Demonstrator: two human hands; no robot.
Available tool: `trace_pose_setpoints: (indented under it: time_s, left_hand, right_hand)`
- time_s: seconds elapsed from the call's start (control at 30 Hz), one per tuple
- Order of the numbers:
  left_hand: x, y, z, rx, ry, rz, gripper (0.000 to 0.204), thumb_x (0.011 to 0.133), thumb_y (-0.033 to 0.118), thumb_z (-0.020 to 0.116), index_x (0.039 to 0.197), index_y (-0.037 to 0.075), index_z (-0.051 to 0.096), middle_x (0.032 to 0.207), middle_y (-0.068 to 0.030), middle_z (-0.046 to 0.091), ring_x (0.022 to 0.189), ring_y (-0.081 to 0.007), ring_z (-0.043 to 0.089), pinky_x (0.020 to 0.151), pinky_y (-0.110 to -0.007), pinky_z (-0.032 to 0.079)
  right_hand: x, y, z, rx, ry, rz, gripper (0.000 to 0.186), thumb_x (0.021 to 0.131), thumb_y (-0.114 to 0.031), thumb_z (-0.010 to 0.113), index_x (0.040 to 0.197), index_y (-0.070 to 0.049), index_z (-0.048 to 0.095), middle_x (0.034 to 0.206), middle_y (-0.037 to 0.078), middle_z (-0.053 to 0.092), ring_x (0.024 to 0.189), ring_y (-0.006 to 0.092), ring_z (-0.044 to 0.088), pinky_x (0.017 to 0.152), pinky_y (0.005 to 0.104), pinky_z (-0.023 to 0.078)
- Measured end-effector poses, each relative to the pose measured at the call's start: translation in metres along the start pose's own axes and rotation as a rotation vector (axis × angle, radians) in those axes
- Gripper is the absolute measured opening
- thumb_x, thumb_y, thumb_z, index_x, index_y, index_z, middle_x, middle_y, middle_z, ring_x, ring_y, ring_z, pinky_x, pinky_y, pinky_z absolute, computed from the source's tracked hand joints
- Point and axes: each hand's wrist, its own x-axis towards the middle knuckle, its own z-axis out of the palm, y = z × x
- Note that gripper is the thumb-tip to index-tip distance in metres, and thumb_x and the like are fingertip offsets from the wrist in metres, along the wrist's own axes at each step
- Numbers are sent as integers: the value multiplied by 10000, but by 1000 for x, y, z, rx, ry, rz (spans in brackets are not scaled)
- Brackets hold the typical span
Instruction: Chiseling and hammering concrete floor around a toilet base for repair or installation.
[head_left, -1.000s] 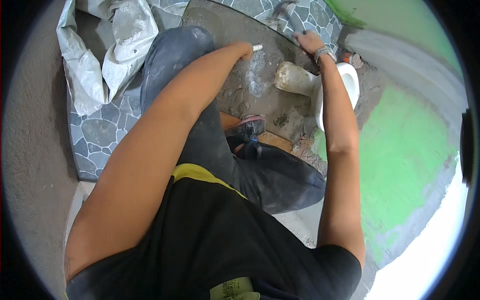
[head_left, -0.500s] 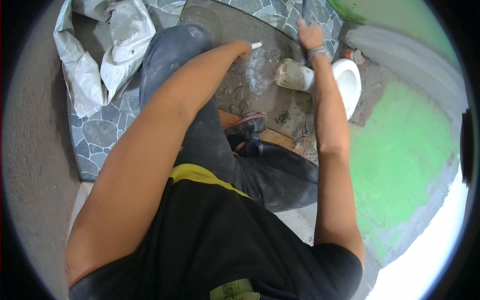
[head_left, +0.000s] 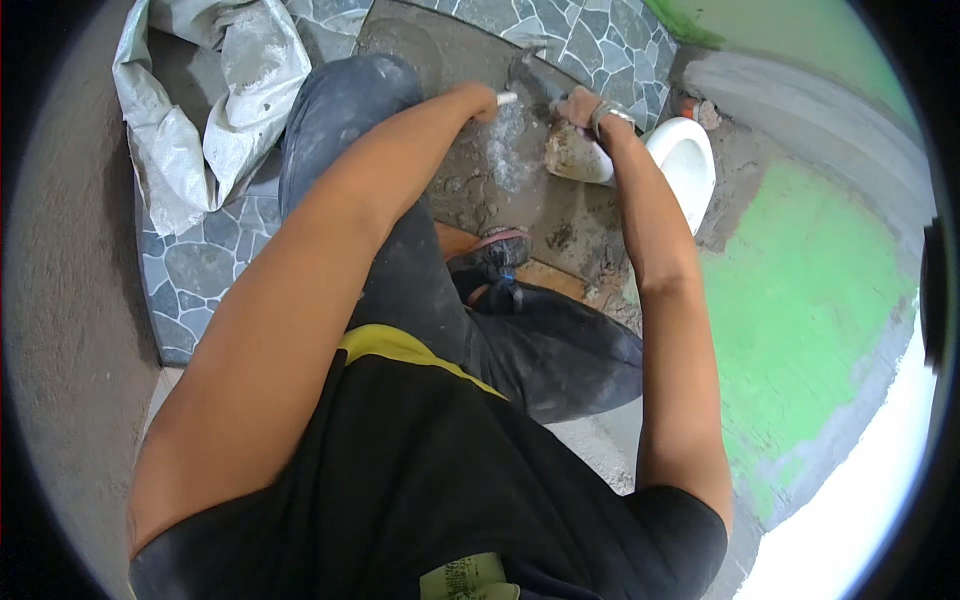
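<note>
My left hand [head_left: 477, 100] is closed round a short white rod [head_left: 507, 98] whose end sticks out to the right, low over the muddy, wet-looking ground. Just below the rod, a glistening whitish patch [head_left: 512, 150] lies on the mud. My right hand [head_left: 583, 108] grips a dark grey tool [head_left: 540, 78], blurred by motion and slanting up-left toward the rod; its exact kind does not show. Under the right hand and forearm lies a white ceramic toilet bowl [head_left: 705, 150]. Its cylindrical end [head_left: 572, 158], crusted with dirt, points left.
A crumpled white sack [head_left: 255, 95] lies at upper left on stone-patterned tiles [head_left: 205, 262]. More such tiles [head_left: 610, 45] border the mud at the back. My sandalled foot [head_left: 500, 252] stands in the mud. A green-painted area [head_left: 800, 320] is at right, and a small orange-brown piece [head_left: 700, 112] sits beside the bowl.
My right hand has swung down and left with the dark tool, from over the back tiles to above the bowl's dirty end. The left hand has shifted slightly left and down.
</note>
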Motion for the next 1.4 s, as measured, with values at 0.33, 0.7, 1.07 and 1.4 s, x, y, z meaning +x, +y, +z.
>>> trace_pose_setpoints:
  time_s: [0.33,0.7,1.07,1.4]
  left_hand:
    - [-11,5,9,-46,21,-19,428,736,63,467,1145,54,595,739,-151,628,571,-233,591,497,-387,447]
    - [-37,2,5,-6,117,30,360,810,189,502,1025,-90,579,679,-180,612,486,-241,578,416,-371,447]
    - [-63,26,34,179,2,-105,373,825,254,488,980,-66,601,587,-149,564,430,-239,536,414,-405,402]
    - [-53,29,79,26,32,-117,267,831,204,495,884,-53,550,549,-101,523,400,-177,498,340,-327,392]
  right_hand:
    - [-41,0,3,53,-257,142,521,821,-435,509,943,57,631,920,295,618,946,406,602,836,435,473]
    - [-304,10,-98,-15,-145,-164,306,754,-287,613,910,-25,592,756,204,618,753,364,618,676,443,496]
    - [-352,49,-40,50,-156,-188,167,649,-185,643,738,-43,642,730,155,635,720,315,637,668,417,513]
    - [-342,53,-37,139,-138,-187,172,667,-170,617,762,-29,642,761,184,639,751,344,634,698,431,511]
